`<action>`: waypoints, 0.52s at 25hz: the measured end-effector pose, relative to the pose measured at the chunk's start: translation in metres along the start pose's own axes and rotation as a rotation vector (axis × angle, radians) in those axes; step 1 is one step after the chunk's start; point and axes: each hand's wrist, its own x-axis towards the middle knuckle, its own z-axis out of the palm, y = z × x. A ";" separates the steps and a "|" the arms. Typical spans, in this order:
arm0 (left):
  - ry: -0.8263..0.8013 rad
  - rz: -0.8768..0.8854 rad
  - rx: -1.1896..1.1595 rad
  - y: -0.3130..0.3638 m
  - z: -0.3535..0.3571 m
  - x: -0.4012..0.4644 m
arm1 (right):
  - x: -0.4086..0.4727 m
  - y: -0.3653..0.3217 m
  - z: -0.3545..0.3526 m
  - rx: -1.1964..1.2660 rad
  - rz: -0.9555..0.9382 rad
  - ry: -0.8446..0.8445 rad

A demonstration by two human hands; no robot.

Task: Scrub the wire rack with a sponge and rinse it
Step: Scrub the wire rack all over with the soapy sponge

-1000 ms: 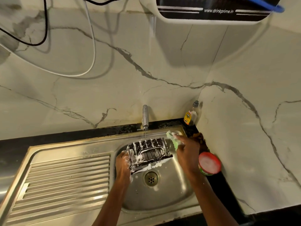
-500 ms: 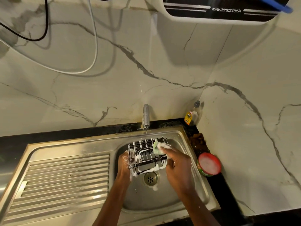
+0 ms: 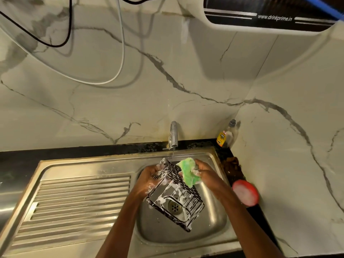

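A black wire rack (image 3: pixel 176 194), streaked with white foam, is tilted on end over the steel sink basin (image 3: pixel 214 226). My left hand (image 3: pixel 149 176) grips its upper left edge. My right hand (image 3: pixel 205 173) holds a green sponge (image 3: pixel 188 173) pressed against the rack's upper right side. A thin stream of water falls from the tap (image 3: pixel 173 134) just behind the rack. The drain shows through the rack's wires.
A ribbed steel draining board (image 3: pixel 74 203) lies left of the basin. A red-rimmed round tub (image 3: pixel 245 192) sits on the dark counter at the right, a dish soap bottle (image 3: pixel 226 135) in the back corner. Marble walls close in behind and right; cables hang above.
The rack has been turned from lying flat to standing tilted on end. The sponge has moved from the rack's top face to its upper right side.
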 end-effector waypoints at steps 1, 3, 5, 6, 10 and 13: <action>0.011 0.011 0.089 -0.002 -0.001 0.006 | 0.002 0.001 0.001 -0.005 0.025 -0.027; -0.057 0.031 0.223 -0.003 -0.008 0.012 | 0.003 0.005 0.001 -0.069 0.070 -0.115; -0.109 0.044 0.294 0.002 -0.010 0.016 | 0.001 0.001 0.003 -0.076 0.124 -0.146; -0.125 0.031 0.304 0.009 -0.009 0.016 | 0.000 -0.001 0.002 -0.024 0.145 -0.129; -0.216 0.094 0.168 0.026 -0.021 0.020 | -0.003 0.003 0.003 0.288 0.199 -0.078; -0.157 0.176 -0.040 0.016 -0.031 0.014 | -0.003 0.007 0.005 0.348 0.202 -0.016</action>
